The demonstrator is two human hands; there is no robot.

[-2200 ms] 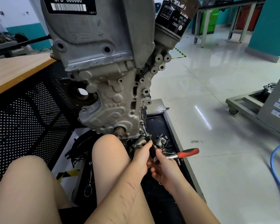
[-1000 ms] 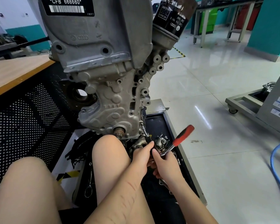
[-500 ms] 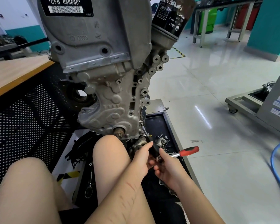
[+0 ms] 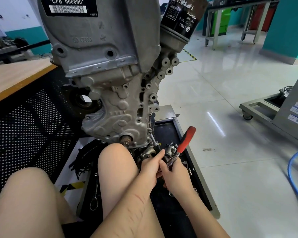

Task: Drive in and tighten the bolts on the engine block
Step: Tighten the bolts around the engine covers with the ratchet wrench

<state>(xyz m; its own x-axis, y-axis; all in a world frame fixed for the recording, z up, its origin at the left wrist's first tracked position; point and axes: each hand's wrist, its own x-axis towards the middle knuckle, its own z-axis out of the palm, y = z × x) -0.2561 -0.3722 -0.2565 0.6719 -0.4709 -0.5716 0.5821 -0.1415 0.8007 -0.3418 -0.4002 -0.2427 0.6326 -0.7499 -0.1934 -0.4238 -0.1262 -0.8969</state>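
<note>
A grey engine block hangs upright in front of me, its lower edge just above my knees. A ratchet wrench with a red handle sits on a thin extension bar that runs up to a bolt at the block's lower right edge. My right hand grips the ratchet near its head, the red handle pointing up and to the right. My left hand grips the black socket end of the extension just left of it. The bolt itself is too small to make out.
A black oil filter sticks out at the block's upper right. Below the hands a black tray holds loose metal parts. A wooden bench top with perforated black panel stands left. A blue hose lies on the floor right.
The red handle has swung from lying flat toward the right up to a steep upward tilt, as it did a second ago. Both hands keep their grip at the same spot.
</note>
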